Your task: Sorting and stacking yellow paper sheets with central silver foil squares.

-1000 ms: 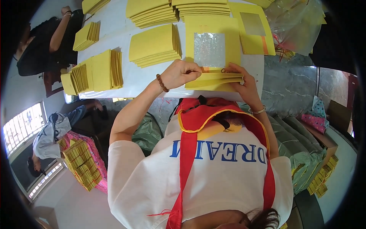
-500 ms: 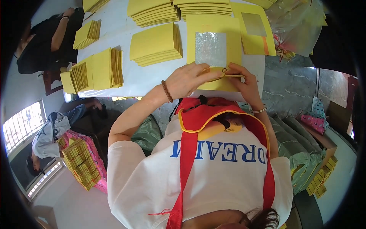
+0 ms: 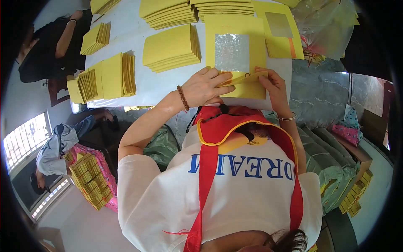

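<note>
We have the yellow, rectangular paper sheet with a silver panel (image 3: 256,52) at the near edge of the white-covered table (image 3: 147,89), its long axis running straight away from our body. What matters in space is the narrow yellow paper flap (image 3: 248,79): it lies crosswise between our hands, along the sheet's near end, so most of the sheet stretches beyond our fingers. Neither hand is nearer, since both touch it.

Our left hand (image 3: 206,87) is loosely spread over the left end, fingers apart (we cannot tell whether the thumb grips anything underneath). Our right hand (image 3: 273,84) is nearly closed, thumb and fingers pinching the flap's right end, which stands a little raised.

The sheet looks matte and stiff, with a shiny silver rectangle (image 3: 232,51) in the middle and a small dark ring shape (image 3: 247,75) by the flap. Left of it sits a fanned stack of yellow folded papers (image 3: 170,49).
</note>
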Demonstrator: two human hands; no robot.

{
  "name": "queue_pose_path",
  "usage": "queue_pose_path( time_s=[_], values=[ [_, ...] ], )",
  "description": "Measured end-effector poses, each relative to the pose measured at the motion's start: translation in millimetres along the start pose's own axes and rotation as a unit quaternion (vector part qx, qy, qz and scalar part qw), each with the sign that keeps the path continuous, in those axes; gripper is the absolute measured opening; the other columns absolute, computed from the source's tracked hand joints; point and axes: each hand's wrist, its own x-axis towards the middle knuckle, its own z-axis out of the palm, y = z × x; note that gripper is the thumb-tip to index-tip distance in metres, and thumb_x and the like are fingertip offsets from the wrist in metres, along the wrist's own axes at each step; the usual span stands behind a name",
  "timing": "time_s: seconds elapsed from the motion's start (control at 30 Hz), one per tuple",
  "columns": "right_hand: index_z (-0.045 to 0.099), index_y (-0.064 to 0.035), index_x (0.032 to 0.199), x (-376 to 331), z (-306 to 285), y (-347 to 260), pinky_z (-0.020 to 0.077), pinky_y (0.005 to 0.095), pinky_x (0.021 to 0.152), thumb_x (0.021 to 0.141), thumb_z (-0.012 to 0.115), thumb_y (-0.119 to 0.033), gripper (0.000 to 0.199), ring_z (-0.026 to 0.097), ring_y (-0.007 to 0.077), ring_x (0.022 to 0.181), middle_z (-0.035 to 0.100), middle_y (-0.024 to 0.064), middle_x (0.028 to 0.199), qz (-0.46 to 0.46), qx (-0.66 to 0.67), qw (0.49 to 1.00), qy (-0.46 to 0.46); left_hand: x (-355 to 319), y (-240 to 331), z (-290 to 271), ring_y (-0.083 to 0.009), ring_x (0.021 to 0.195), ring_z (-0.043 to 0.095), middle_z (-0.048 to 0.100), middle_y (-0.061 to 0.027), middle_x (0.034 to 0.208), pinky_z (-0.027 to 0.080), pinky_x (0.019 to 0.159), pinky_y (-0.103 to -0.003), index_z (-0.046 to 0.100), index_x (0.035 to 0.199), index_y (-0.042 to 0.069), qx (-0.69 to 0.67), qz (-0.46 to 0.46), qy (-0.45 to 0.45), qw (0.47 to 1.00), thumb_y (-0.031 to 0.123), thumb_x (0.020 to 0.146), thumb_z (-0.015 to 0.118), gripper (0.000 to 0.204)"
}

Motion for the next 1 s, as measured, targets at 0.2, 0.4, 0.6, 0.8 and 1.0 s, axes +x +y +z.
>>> queue_pose_path(
  time_s=[0.2,0.4,0.6,0.8,1.0],
  values=[
    [0.059,-0.0019,0.108,0,-1,1,0.0407,0.0233,0.086,0.087,0.055,-0.01,0.023,0.052,0.0092,0.098,0.06,0.0048,0.109,0.015,0.038,0.999,-0.003,0,-3,1,-0.023,0.089,0.051,0.05,-0.0063,0.12,0.044,0.078,-0.034,0.057,0.113,0.017,-0.032,0.003,0.008,0.999,0.03,0.064,0.071,0.053],
    [0.058,-0.0008,0.109,1,-1,-1,0.0421,0.023,0.084,0.087,0.055,-0.01,0.024,0.054,0.0089,0.094,0.061,0.0034,0.104,0.015,0.026,1.0,-0.002,-1,-5,2,-0.0235,0.087,0.051,0.051,-0.006,0.12,0.044,0.077,-0.033,0.059,0.109,0.017,-0.044,0.0,0.027,0.999,0.027,0.066,0.071,0.047],
    [0.058,-0.0003,0.109,1,0,-3,0.0429,0.0225,0.081,0.088,0.055,-0.01,0.023,0.055,0.008,0.091,0.061,0.0028,0.1,0.028,0.056,0.998,0.002,-3,-13,0,-0.0231,0.087,0.052,0.053,-0.0054,0.119,0.044,0.078,-0.033,0.061,0.102,0.015,-0.113,-0.007,0.034,0.993,0.025,0.071,0.069,0.034],
    [0.058,-0.0007,0.109,2,-2,0,0.0432,0.0217,0.079,0.088,0.055,-0.01,0.023,0.055,0.0073,0.088,0.061,0.0018,0.098,0.017,0.06,0.998,0.003,-3,-14,0,-0.0231,0.089,0.051,0.053,-0.0047,0.12,0.044,0.079,-0.033,0.06,0.102,0.014,-0.125,-0.014,0.023,0.992,0.025,0.071,0.069,0.034],
    [0.058,-0.0014,0.109,1,-2,-1,0.0429,0.0216,0.079,0.088,0.056,-0.011,0.023,0.055,0.0071,0.088,0.061,0.0009,0.097,0.024,0.055,0.998,-0.003,-4,-7,-5,-0.0243,0.094,0.05,0.049,-0.0059,0.125,0.043,0.081,-0.034,0.057,0.108,0.013,-0.071,-0.011,-0.005,0.997,0.021,0.065,0.072,0.046]
  ],
)
